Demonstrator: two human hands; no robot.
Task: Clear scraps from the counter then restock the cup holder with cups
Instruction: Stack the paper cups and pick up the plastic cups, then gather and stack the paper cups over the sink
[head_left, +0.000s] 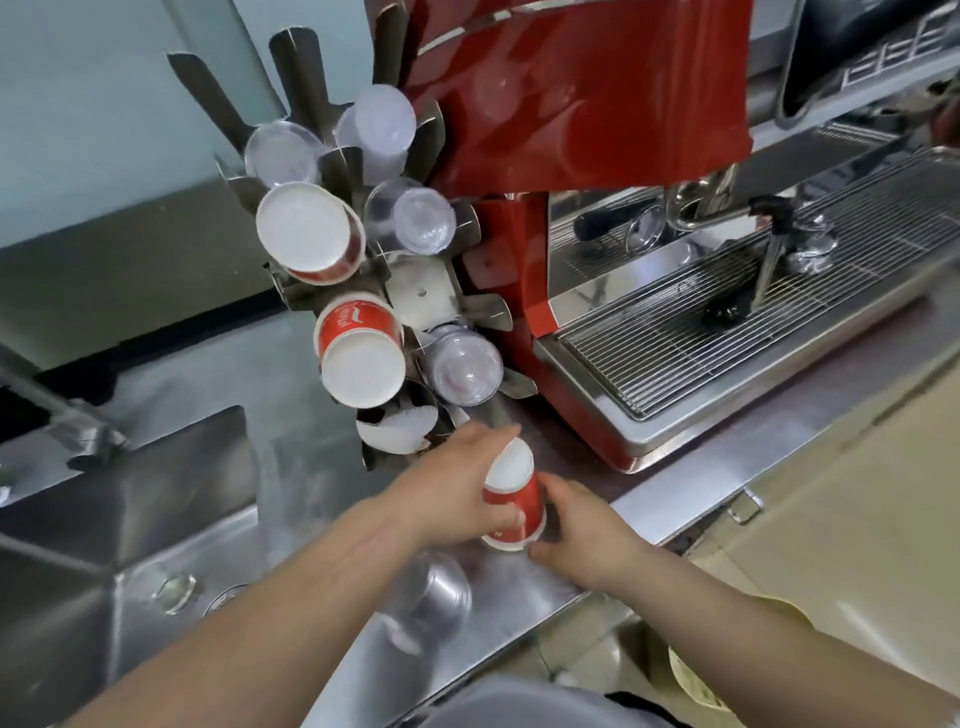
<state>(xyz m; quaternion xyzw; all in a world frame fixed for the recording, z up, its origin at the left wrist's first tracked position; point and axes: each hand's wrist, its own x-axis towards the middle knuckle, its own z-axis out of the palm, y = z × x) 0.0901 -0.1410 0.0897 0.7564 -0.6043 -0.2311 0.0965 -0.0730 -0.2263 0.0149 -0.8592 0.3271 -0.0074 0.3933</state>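
Note:
A steel cup holder (423, 296) with several slots stands on the counter left of a red espresso machine. Its slots hold red paper cups (358, 348) and clear plastic cups (465, 369), bottoms toward me. Just below the holder's lowest slot, a stack of red paper cups (514, 493) lies tilted, its white bottom pointing at the holder. My left hand (457, 488) grips the stack from the left and top. My right hand (582, 530) holds it at the open rim end.
The red espresso machine (571, 104) with its wire drip tray (727, 332) fills the right. A steel sink (156, 493) lies to the left. A clear plastic cup (431, 597) lies on the steel counter (509, 587) under my left forearm.

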